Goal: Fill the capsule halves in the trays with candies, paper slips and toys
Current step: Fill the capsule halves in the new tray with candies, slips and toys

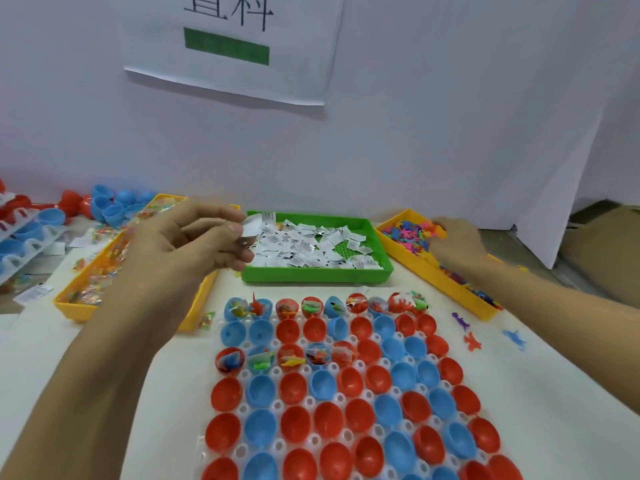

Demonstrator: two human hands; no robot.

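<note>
Two fingers [232, 226] of the left hand [194, 237] pinch a small white paper slip [250, 230] above the green plastic tray [317, 274]; the right hand [455, 242] curls into tiny colourful plastic toys [408, 235] in a yellow tray [415, 261], behind red and blue capsule halves [346, 393] on the desk [571, 393].

Red and blue capsule halves [349, 403], green slip tray [317, 275], yellow trays [74, 308] left and right, white barcode-printed slips [311, 249].
</note>
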